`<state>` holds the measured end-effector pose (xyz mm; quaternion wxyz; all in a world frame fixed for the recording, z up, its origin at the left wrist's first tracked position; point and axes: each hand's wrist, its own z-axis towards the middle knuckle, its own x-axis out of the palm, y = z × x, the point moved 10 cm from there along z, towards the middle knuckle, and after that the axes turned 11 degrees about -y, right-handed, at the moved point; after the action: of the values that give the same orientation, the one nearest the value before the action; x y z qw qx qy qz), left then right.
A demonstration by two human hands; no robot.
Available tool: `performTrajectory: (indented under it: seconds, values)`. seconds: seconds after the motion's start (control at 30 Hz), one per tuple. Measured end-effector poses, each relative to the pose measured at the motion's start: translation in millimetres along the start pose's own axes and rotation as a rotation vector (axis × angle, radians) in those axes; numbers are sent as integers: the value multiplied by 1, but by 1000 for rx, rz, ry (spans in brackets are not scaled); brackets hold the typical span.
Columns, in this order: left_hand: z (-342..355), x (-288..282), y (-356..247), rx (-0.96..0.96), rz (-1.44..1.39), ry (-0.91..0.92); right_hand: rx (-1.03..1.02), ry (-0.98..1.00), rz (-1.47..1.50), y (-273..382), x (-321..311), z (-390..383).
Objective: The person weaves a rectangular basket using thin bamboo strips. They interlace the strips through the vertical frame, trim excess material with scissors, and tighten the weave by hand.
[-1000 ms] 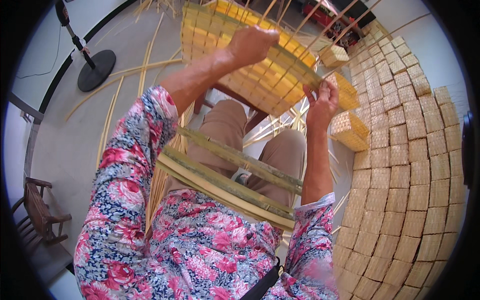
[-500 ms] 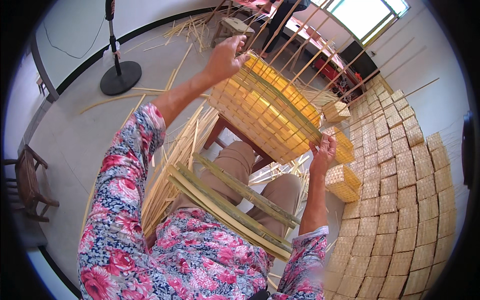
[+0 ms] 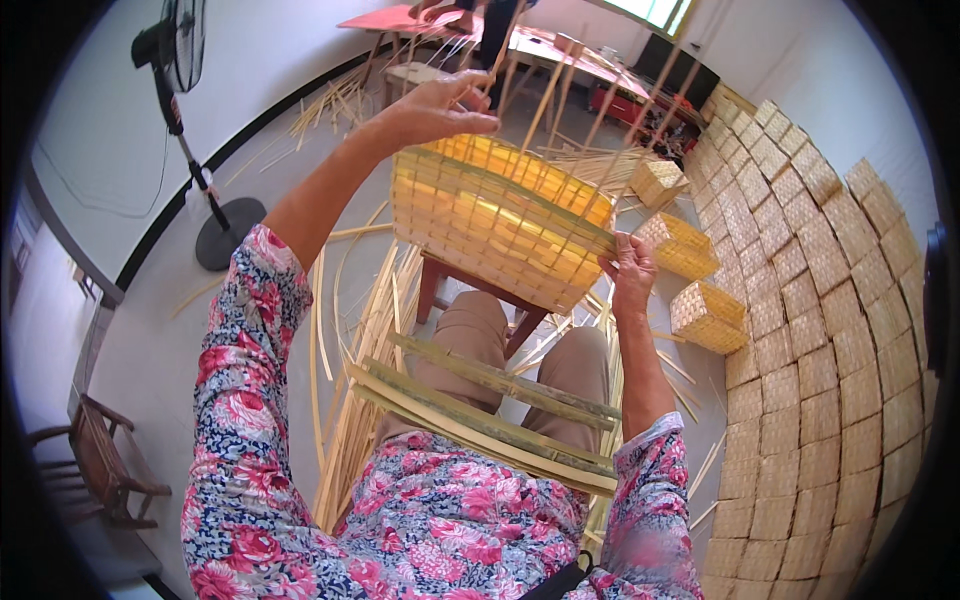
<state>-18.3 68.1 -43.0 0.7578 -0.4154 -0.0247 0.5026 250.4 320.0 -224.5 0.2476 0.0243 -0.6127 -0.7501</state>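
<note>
A half-woven bamboo basket [image 3: 490, 235], with yellow light showing through its weave, tilts on a stool [image 3: 432, 282] before my knees. Tall upright stakes [image 3: 540, 105] rise from its rim. A wider green bamboo strip [image 3: 520, 187] runs along the upper part of the near wall. My left hand [image 3: 440, 108] is over the far left corner, its thumb apart from the bent fingers, beside one stake; whether it touches that stake is unclear. At the right corner my right hand [image 3: 632, 268] pinches the end of the green strip. Several split bamboo lengths [image 3: 490, 380] lie across my lap.
Stacked woven baskets [image 3: 800, 350] line the right wall, with a few loose ones [image 3: 708, 316] beside them. Loose strips [image 3: 370, 370] cover the floor around the stool. A standing fan [image 3: 228, 232] and wooden chair [image 3: 105, 455] are left. Another person's hand [image 3: 430, 12] is over a far pink table [image 3: 378, 18].
My view has shifted. The left hand's fingers have loosened at the corner, thumb now apart. The right hand still pinches the strip's end; the stakes look blurred by motion.
</note>
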Motion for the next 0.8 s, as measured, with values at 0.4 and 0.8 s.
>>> performTrajectory:
  seconds: [0.4,0.8]
  values:
    - [16,58,-18,-46,205,198,64,-90,28,-1,9,-11]
    - [4,117,-87,220,32,572,31,-151,16,0,8,-14]
